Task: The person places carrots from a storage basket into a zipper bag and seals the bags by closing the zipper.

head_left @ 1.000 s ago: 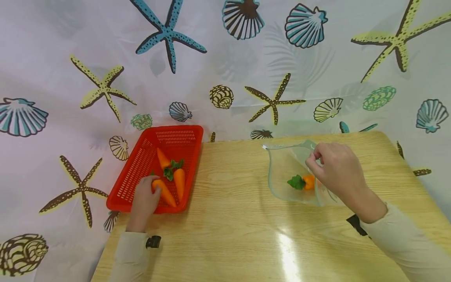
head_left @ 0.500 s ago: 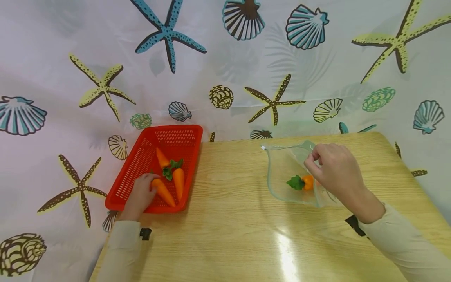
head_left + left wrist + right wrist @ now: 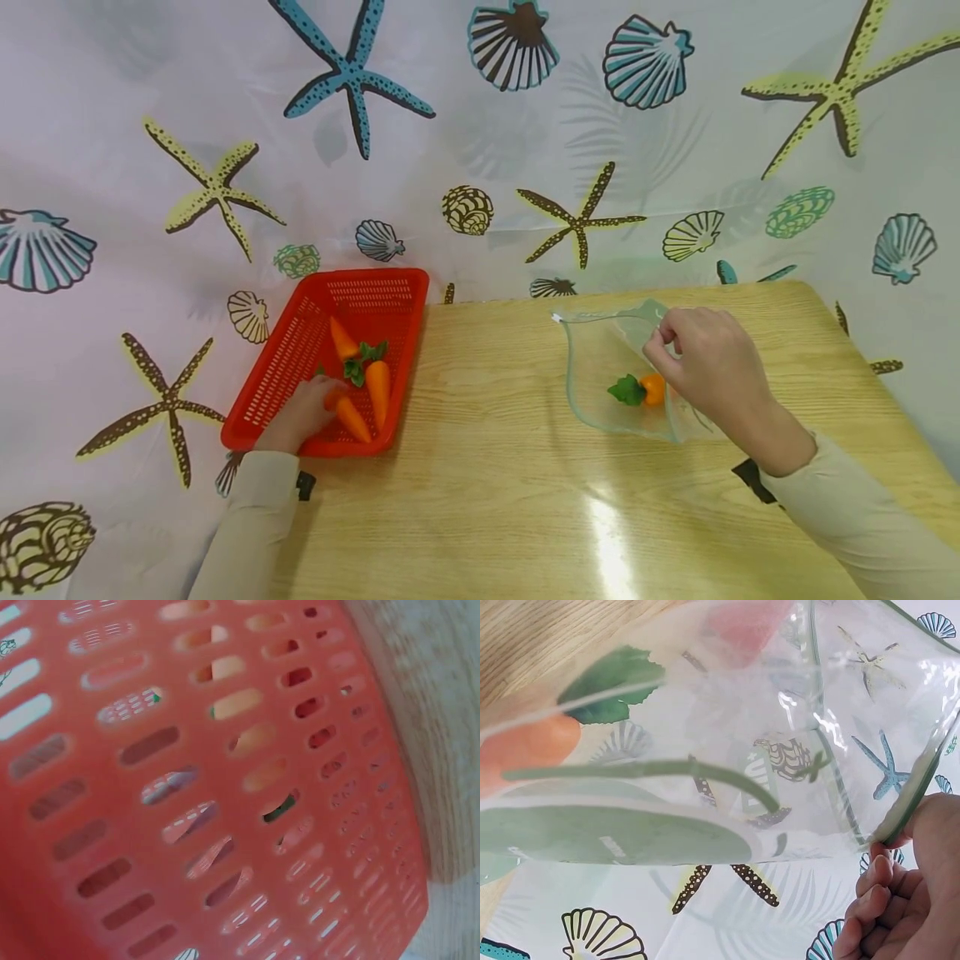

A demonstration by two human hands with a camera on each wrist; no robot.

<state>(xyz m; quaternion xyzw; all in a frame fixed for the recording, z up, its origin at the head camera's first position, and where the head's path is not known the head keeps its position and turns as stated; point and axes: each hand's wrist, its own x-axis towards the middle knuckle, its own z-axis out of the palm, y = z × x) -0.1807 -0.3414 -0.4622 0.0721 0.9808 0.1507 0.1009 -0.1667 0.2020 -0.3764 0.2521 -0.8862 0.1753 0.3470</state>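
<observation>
My left hand (image 3: 303, 411) reaches into a red plastic basket (image 3: 412, 367), its fingers curled over the thick end of an orange carrot (image 3: 354, 421). Two more leafy carrots lie alongside, one carrot (image 3: 379, 392) to the right and another carrot (image 3: 342, 340) farther back. In the left wrist view the slotted basket wall (image 3: 247, 772) hides most of that hand. On the right, my right hand (image 3: 708, 358) pinches the rim of a clear zip bag (image 3: 795, 825) between thumb and forefinger, and the bag's mouth gapes. Inside the bag sits an orange vegetable (image 3: 653, 389) with a green leaf (image 3: 615, 686).
Basket and bag both stand on a light wooden table (image 3: 487, 483), with bare wood between them. A white slider (image 3: 557, 317) sits at the bag's far left corner. Behind the table hangs a white cloth (image 3: 420, 183) printed with starfish and shells.
My left forearm has swung to the left, and the left fingers have come farther over the carrot's thick end. The right hand keeps its pinch on the bag, almost unmoved.
</observation>
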